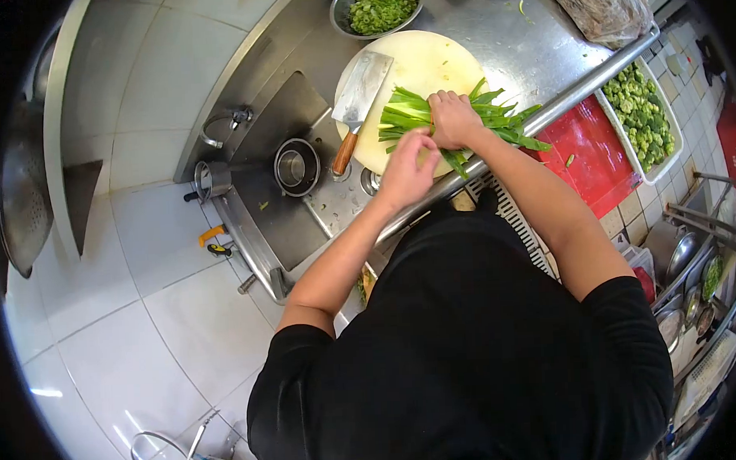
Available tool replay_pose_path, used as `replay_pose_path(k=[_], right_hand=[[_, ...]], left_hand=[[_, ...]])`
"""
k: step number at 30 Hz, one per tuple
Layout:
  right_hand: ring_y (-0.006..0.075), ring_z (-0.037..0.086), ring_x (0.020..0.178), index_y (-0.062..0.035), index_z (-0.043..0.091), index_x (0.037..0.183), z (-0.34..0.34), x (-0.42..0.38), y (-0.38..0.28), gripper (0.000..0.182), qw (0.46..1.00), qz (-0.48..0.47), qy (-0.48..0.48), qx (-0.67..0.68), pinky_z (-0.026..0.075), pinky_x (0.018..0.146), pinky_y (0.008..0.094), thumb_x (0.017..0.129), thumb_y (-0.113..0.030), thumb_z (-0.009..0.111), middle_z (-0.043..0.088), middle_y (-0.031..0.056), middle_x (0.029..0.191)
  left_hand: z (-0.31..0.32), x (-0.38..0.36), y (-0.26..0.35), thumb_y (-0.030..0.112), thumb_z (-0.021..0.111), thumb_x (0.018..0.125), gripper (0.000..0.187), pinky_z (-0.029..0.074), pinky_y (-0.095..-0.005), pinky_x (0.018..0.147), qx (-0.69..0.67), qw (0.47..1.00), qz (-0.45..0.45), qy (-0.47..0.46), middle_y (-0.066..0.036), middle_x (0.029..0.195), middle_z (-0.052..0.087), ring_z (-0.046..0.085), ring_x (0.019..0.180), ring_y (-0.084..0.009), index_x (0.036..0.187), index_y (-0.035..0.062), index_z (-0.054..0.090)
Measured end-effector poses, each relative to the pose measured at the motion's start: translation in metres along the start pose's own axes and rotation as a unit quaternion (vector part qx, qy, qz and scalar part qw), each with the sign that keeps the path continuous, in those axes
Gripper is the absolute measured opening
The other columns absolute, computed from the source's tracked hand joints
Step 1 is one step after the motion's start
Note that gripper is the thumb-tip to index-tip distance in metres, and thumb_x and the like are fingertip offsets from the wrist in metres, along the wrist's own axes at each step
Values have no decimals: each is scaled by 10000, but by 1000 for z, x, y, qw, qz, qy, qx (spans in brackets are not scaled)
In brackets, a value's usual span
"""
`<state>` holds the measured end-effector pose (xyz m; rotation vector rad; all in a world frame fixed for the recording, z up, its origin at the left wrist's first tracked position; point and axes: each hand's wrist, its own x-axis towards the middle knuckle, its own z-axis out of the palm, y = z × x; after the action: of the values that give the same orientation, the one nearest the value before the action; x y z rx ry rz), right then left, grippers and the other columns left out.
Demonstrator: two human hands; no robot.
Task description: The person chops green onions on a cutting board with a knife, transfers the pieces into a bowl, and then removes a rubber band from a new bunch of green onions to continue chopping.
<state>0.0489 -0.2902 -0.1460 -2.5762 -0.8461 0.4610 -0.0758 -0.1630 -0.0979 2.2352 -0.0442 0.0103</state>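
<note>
A bunch of long green leafy stalks (404, 113) lies across the round cutting board (414, 54), its leaf ends reaching over the counter's front edge. My right hand (456, 120) is closed over the middle of the bunch, pressing from above. Close beside it, on the near side of the stalks, is my left hand (410, 170) with its fingers curled toward the thumb; whatever they pinch, if anything, is too small to make out. A cleaver (366, 88) with a wooden handle rests on the board's left side, the handle sticking out past the rim.
A metal bowl of chopped greens (383, 9) stands behind the board. Left of it are the sink (275, 225) and a metal pot (296, 168). To the right are a plastic bag (608, 11), a red surface (584, 161) and a white tub of broccoli (640, 115).
</note>
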Motion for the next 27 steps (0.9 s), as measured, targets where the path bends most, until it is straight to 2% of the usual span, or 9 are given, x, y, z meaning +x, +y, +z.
replay_pose_path(k=[2, 6, 8, 9, 11, 15, 19, 23, 27], right_hand=[[350, 550, 1192, 3, 525, 1209, -5, 0, -2, 714, 1000, -4, -16, -9, 415, 1027, 470, 679, -409, 767, 586, 198, 1214], [354, 571, 1168, -9, 518, 1218, -18, 7, 1, 729, 998, 6, -56, 11, 427, 1017, 480, 660, -402, 774, 600, 207, 1199], [358, 585, 1147, -8, 523, 1212, -36, 14, 4, 734, 999, 1, -42, 2, 438, 1003, 483, 653, -409, 779, 613, 213, 1184], [362, 599, 1126, -7, 528, 1207, -47, 16, 6, 740, 1000, 6, -28, 4, 449, 990, 487, 645, -415, 784, 625, 219, 1169], [387, 626, 1065, 11, 558, 1154, -70, 25, 18, 717, 999, -30, 23, 26, 473, 960, 489, 632, -423, 789, 643, 244, 1128], [383, 604, 1101, -22, 563, 1151, -125, 51, 31, 697, 996, -37, 76, -25, 460, 960, 498, 627, -423, 787, 632, 203, 1151], [356, 561, 1179, -53, 554, 1176, -151, 72, 23, 708, 988, 11, 92, -120, 419, 986, 530, 624, -430, 790, 599, 168, 1210], [352, 537, 1213, -51, 527, 1201, -115, 95, 35, 720, 980, 68, 91, -164, 394, 1014, 539, 634, -400, 800, 584, 159, 1233], [380, 474, 1288, -36, 439, 1333, -65, 99, 50, 888, 978, 121, 48, -163, 359, 1075, 535, 622, -410, 816, 512, 173, 1361]], left_hand=[[-25, 13, 11, 133, 643, 890, 226, 423, -417, 1049, 44, 997, 24, 61, -231, 1239, 587, 539, 1225, -387, 1078, 33, 567], [-78, 33, -25, 179, 659, 883, 289, 439, -446, 1030, 125, 977, 48, 169, -233, 1224, 588, 538, 1218, -393, 1112, 30, 567], [-93, 35, -50, 218, 699, 853, 419, 450, -465, 1024, 207, 963, -135, 107, -224, 1226, 576, 542, 1210, -391, 1192, 26, 547], [-93, 34, -62, 218, 699, 853, 419, 450, -465, 1024, 201, 962, -141, 119, -224, 1226, 576, 542, 1210, -391, 1192, 26, 547], [-91, 29, -82, 244, 732, 824, 540, 462, -462, 1014, 284, 929, -236, 19, -214, 1236, 562, 551, 1192, -390, 1262, 15, 514], [-81, 24, -90, 255, 694, 857, 527, 471, -473, 997, 247, 939, -239, 5, -216, 1274, 548, 550, 1202, -387, 1310, 71, 496], [-75, 34, -93, 106, 576, 865, 416, 503, -490, 939, 252, 939, -236, 3, -215, 1152, 619, 605, 1105, -422, 1276, 95, 515], [-75, 29, -82, 56, 527, 843, 419, 519, -495, 900, 238, 946, -212, 51, -202, 1118, 643, 629, 1047, -431, 1257, 124, 530], [-89, 6, -78, 73, 532, 833, 409, 530, -482, 873, 259, 956, -137, -12, -138, 1162, 658, 643, 1028, -394, 1225, 172, 600]])
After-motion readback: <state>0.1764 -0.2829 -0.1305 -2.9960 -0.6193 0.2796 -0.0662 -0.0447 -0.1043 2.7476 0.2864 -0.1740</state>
